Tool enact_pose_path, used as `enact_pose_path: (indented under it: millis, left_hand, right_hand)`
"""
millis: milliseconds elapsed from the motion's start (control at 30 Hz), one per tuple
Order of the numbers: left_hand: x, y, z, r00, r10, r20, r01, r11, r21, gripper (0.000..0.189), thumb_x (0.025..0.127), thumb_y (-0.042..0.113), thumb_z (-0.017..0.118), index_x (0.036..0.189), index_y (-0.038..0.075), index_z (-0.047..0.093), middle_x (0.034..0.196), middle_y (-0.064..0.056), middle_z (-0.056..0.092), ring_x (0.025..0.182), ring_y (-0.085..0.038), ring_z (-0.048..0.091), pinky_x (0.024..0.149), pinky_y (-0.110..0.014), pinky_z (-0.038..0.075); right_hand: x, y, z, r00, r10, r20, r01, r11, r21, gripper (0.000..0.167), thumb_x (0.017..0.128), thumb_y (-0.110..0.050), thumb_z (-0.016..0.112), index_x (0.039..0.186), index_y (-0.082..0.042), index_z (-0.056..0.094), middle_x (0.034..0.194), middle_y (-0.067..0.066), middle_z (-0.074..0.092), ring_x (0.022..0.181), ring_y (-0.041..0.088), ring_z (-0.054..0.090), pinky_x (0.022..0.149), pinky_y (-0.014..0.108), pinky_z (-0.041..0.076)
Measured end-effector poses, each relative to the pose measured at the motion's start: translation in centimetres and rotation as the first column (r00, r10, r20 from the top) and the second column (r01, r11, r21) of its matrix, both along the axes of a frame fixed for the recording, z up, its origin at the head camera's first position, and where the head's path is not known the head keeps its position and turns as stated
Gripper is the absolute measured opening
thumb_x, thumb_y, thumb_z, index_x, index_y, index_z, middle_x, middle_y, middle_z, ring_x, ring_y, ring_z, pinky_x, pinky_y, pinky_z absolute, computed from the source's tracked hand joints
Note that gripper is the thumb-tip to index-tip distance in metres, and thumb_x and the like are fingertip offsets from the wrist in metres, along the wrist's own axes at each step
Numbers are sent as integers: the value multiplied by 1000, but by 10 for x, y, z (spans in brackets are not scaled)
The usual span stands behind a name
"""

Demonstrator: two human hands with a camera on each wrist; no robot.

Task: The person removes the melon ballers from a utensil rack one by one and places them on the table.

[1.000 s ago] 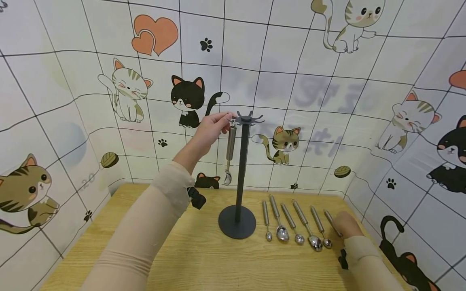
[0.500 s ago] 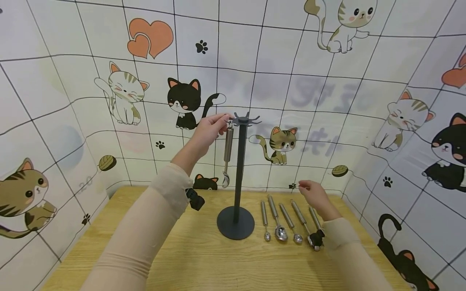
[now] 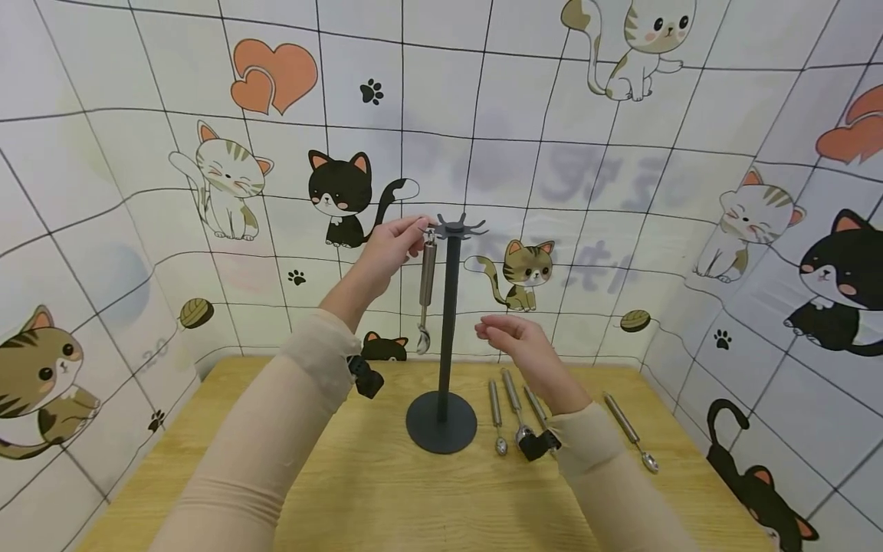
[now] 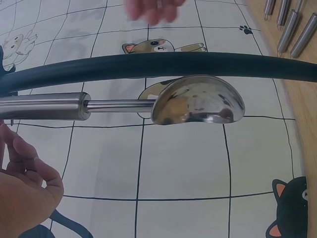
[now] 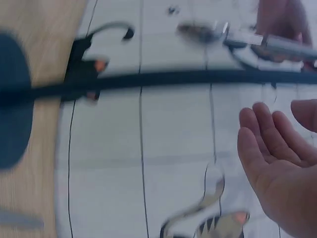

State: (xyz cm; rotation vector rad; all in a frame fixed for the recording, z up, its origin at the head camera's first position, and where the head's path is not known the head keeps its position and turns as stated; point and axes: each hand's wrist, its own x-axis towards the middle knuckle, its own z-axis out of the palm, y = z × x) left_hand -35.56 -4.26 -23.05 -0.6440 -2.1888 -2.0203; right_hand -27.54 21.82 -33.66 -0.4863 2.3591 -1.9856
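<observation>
My left hand (image 3: pixel 395 244) is raised at the top of a dark metal stand (image 3: pixel 448 330). Its thumb and fingertips pinch the upper end of a steel scoop (image 3: pixel 428 276) right at one of the hooks. The scoop hangs straight down, its deep bowl (image 4: pixel 198 104) beside the post in the left wrist view. To the right of the post, my right hand (image 3: pixel 527 345) is in the air with relaxed fingers, nothing in it. In the right wrist view, the palm of that hand (image 5: pixel 282 173) shows past the post.
Several steel scoops lie in a row on the wooden table (image 3: pixel 345 491), right of the stand's round base (image 3: pixel 441 441). My right forearm covers some; one scoop (image 3: pixel 624 418) shows at the far right. A cat-patterned cloth (image 3: pixel 441 100) encloses the back and sides.
My right hand has risen from the rightmost scoop on the table and swung left toward the stand's post. The left hand stays at the hook with the hanging scoop.
</observation>
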Motion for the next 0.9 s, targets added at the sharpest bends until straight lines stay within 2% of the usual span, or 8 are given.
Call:
enact_pose_path:
  millis: [133, 300, 400, 533, 700, 900]
  left_hand:
    - [0, -2, 0, 1000, 8, -6, -8, 1000, -13, 30, 105, 39, 56, 119, 16, 69, 83, 0, 52, 90, -23, 52, 81, -34, 39]
    - [-1, -3, -1, 1000, -8, -17, 8, 1000, -17, 31, 105, 39, 55, 123, 18, 69, 84, 0, 53, 92, -25, 52, 81, -34, 39]
    - [-1, -4, -2, 1000, -9, -12, 9, 1000, -22, 32, 105, 40, 55, 125, 18, 69, 84, 0, 53, 93, -25, 53, 82, -34, 40]
    - [-2, -4, -3, 1000, -11, -12, 11, 1000, -28, 33, 105, 41, 55, 123, 18, 70, 83, 0, 52, 92, -25, 53, 83, -35, 39]
    - [-4, -5, -3, 1000, -14, -25, 13, 1000, -18, 32, 105, 41, 56, 119, 15, 69, 81, 1, 51, 94, -27, 52, 83, -34, 39]
    - [-5, -2, -3, 1000, -21, -16, 21, 1000, 4, 32, 105, 40, 57, 121, 16, 71, 80, 1, 51, 91, -24, 51, 83, -34, 38]
  right_hand:
    - [9, -33, 11, 999, 11, -35, -14, 995, -94, 39, 106, -16, 57, 142, -1, 54, 140, 16, 58, 133, 26, 54, 114, 42, 37]
    - [15, -64, 22, 995, -10, -97, 2, 997, -81, 43, 105, -16, 58, 146, -6, 51, 145, 9, 57, 136, 22, 51, 114, 43, 36]
    - [15, -77, 22, 992, -29, -122, 19, 997, -79, 46, 105, -15, 58, 149, -7, 48, 148, 8, 54, 138, 22, 49, 114, 45, 37]
    - [14, -90, 19, 980, -105, -170, 98, 994, -53, 47, 104, -15, 61, 149, -7, 49, 149, 10, 54, 138, 22, 50, 110, 44, 41]
    - [11, -108, 24, 945, -241, -219, 241, 970, -31, 48, 101, -17, 66, 146, -4, 53, 142, 11, 60, 130, 21, 58, 102, 39, 48]
    - [0, -118, 27, 919, -313, -239, 304, 950, -74, 47, 97, -18, 72, 139, -2, 60, 130, 14, 68, 121, 22, 65, 97, 39, 52]
